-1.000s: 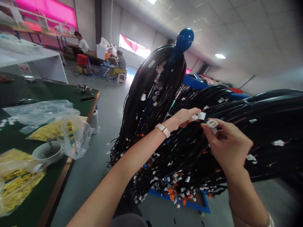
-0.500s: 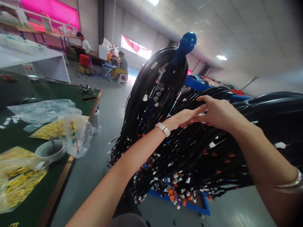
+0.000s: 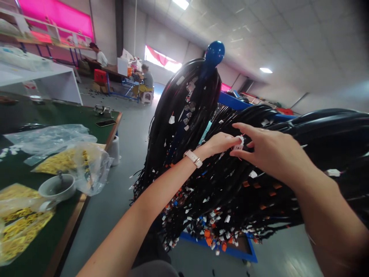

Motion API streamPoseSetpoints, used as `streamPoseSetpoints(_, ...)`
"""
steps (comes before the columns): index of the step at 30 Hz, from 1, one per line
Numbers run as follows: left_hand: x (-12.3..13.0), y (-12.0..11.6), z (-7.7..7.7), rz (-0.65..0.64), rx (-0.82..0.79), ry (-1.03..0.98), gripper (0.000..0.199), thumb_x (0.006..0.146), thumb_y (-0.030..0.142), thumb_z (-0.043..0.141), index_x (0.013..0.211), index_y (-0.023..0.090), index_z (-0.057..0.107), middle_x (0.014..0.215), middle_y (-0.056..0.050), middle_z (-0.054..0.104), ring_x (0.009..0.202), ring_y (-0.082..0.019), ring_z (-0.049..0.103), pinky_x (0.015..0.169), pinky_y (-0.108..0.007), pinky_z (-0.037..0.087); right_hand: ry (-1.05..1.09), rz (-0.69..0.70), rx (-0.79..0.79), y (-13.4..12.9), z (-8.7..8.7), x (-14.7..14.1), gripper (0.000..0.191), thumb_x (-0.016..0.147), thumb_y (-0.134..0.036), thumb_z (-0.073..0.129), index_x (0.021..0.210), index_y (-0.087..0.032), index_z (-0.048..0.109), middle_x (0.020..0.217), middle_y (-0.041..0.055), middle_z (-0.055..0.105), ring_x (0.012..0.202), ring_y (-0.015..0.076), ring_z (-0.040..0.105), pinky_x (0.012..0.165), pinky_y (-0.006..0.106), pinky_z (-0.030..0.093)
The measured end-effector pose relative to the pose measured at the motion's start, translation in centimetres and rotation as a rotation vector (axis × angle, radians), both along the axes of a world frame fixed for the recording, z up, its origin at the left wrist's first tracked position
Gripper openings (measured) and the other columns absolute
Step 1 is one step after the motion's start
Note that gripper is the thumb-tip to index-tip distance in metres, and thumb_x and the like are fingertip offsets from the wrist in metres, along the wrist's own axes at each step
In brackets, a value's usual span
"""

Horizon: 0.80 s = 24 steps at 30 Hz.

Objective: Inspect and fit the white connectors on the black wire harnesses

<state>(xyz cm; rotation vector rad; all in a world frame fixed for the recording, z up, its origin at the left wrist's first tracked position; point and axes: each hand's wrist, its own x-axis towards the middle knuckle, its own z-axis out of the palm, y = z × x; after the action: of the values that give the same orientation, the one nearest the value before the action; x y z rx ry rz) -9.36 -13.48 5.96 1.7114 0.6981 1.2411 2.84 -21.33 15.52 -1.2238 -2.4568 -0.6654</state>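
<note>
Black cable bundles (image 3: 184, 104) with many small white and orange connectors hang over a blue rack (image 3: 235, 100) topped by a blue ball (image 3: 215, 53). My left hand (image 3: 220, 144), wearing a white-strapped watch (image 3: 193, 158) at the wrist, pinches a small white connector (image 3: 238, 145) in front of the cables. Just to its right is my right hand (image 3: 266, 150), thumb and index finger spread around the connector's right side with a gap between them; its other fingers are curled and partly hidden.
A green-topped table (image 3: 25, 163) at the left bears bags of yellow parts (image 3: 24, 223), a white cup (image 3: 57, 187), a clear bag and a phone (image 3: 105, 123). Two people sit at benches in the far background. The rack's blue base frame (image 3: 230, 252) stands on the floor.
My hands have moved slightly apart, and the thumb and index finger of my right hand have opened. The white connector now shows between them. The whole view has shifted a little.
</note>
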Motion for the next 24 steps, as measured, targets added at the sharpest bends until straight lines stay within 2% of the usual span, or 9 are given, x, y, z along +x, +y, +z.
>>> streamPoseSetpoints(3,0.2,0.3,-0.5,0.019,-0.049,-0.031,0.038,0.081,0.043,0.053,0.054,0.016,0.052,0.053,0.004,0.039,0.048,-0.007,0.03,0.047,-0.025,0.02,0.393,0.018,0.057,-2.7,-0.8,1.7,0.029,0.077,-0.045,0.068,0.098,-0.025,0.072,0.065,0.0008,0.069,0.057,0.0176,0.065,0.055,0.027,0.047)
streamPoseSetpoints(5,0.3,0.4,-0.7,0.027,-0.073,-0.055,0.038,0.081,0.042,0.054,0.054,0.016,0.051,0.054,0.004,0.04,0.048,-0.007,0.031,0.047,-0.024,0.021,0.633,-0.062,0.082,-3.1,-1.9,4.0,0.026,0.076,-0.046,0.068,0.082,-0.021,0.072,0.059,0.0016,0.066,0.051,0.0161,0.062,0.049,0.026,0.045)
streamPoseSetpoints(7,0.3,0.3,-0.7,0.031,-0.084,-0.07,0.038,0.081,0.043,0.056,0.054,0.017,0.05,0.054,0.004,0.04,0.048,-0.007,0.032,0.046,-0.024,0.02,0.821,-0.215,0.088,-2.4,-3.6,6.6,0.028,0.074,-0.046,0.07,0.078,-0.019,0.07,0.059,0.0031,0.065,0.051,0.0166,0.06,0.044,0.026,0.042)
streamPoseSetpoints(9,0.3,0.2,-0.7,0.029,-0.103,-0.072,0.04,0.081,0.044,0.057,0.054,0.017,0.048,0.052,0.004,0.037,0.046,-0.006,0.031,0.045,-0.023,0.019,1.031,-0.324,-0.028,-0.7,-5.7,8.9,0.026,0.073,-0.045,0.071,0.078,-0.019,0.068,0.063,0.0034,0.065,0.056,0.0165,0.061,0.048,0.025,0.046)
streamPoseSetpoints(12,0.2,0.0,-0.7,0.025,-0.12,-0.052,0.042,0.083,0.047,0.056,0.054,0.018,0.044,0.05,0.004,0.033,0.043,-0.006,0.027,0.043,-0.023,0.015,1.349,-0.194,-0.482,2.2,-8.6,10.6,0.026,0.072,-0.047,0.071,0.083,-0.024,0.066,0.081,0.0009,0.068,0.076,0.0157,0.065,0.062,0.023,0.053)
streamPoseSetpoints(14,0.1,-0.1,-0.7,0.026,-0.132,-0.042,0.043,0.082,0.05,0.055,0.055,0.018,0.045,0.049,0.005,0.032,0.042,-0.006,0.025,0.042,-0.023,0.013,1.423,-0.156,-0.869,3.7,-9.9,10.6,0.03,0.073,-0.053,0.068,0.09,-0.028,0.067,0.087,-0.0005,0.069,0.078,0.0168,0.065,0.063,0.026,0.056)
streamPoseSetpoints(16,0.0,-0.3,-0.7,0.026,-0.148,-0.034,0.043,0.082,0.052,0.055,0.057,0.018,0.045,0.048,0.005,0.031,0.041,-0.006,0.023,0.041,-0.024,0.011,1.437,-0.126,-1.108,4.5,-10.6,10.3,0.032,0.074,-0.055,0.066,0.092,-0.029,0.068,0.087,-0.0009,0.069,0.076,0.0179,0.064,0.06,0.029,0.057)
streamPoseSetpoints(18,-0.1,-0.4,-0.6,0.021,-0.155,-0.024,0.043,0.082,0.053,0.054,0.057,0.019,0.045,0.048,0.006,0.03,0.04,-0.005,0.022,0.04,-0.024,0.01,1.434,-0.1,-1.184,4.9,-10.7,10.0,0.028,0.074,-0.052,0.067,0.091,-0.03,0.069,0.086,-0.0015,0.07,0.075,0.0185,0.064,0.057,0.029,0.057)
streamPoseSetpoints(24,-0.1,-0.4,-0.5,0.016,-0.195,-0.025,0.042,0.082,0.05,0.052,0.057,0.019,0.041,0.047,0.007,0.028,0.039,-0.005,0.02,0.04,-0.023,0.01,1.419,-0.086,-1.171,6.1,-10.6,11.0,0.021,0.069,-0.044,0.07,0.083,-0.03,0.067,0.079,-0.0008,0.071,0.072,0.0205,0.065,0.056,0.031,0.056)
